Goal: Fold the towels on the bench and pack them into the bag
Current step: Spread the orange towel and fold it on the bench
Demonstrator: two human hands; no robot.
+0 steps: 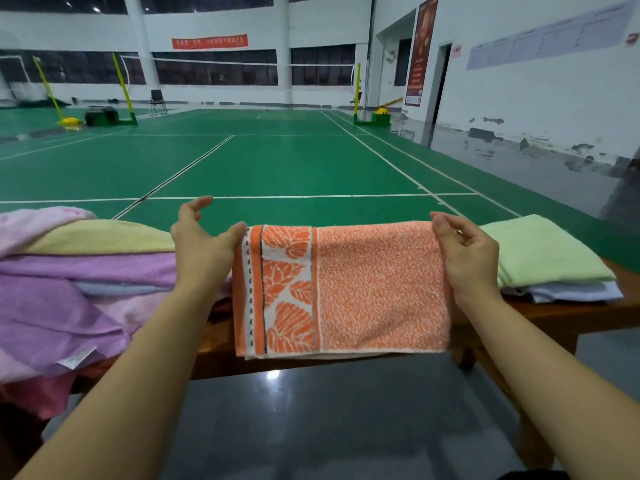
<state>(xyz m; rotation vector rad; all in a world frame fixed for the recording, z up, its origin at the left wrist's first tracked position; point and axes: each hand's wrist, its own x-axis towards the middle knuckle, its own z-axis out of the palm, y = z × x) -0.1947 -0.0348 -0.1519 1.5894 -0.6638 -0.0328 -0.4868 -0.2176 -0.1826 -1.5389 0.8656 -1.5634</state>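
folding step: my left hand [202, 244] and right hand [465, 252] pinch the orange towel [346, 289] by its top corners over the bench [554, 311]. next, i fold it in 2; bag unseen.

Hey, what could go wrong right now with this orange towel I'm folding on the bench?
The orange towel overhangs the bench front edge and is held only at its top corners by the left hand and right hand; it may slide off. The loose towel heap crowds the left side and could snag or topple.
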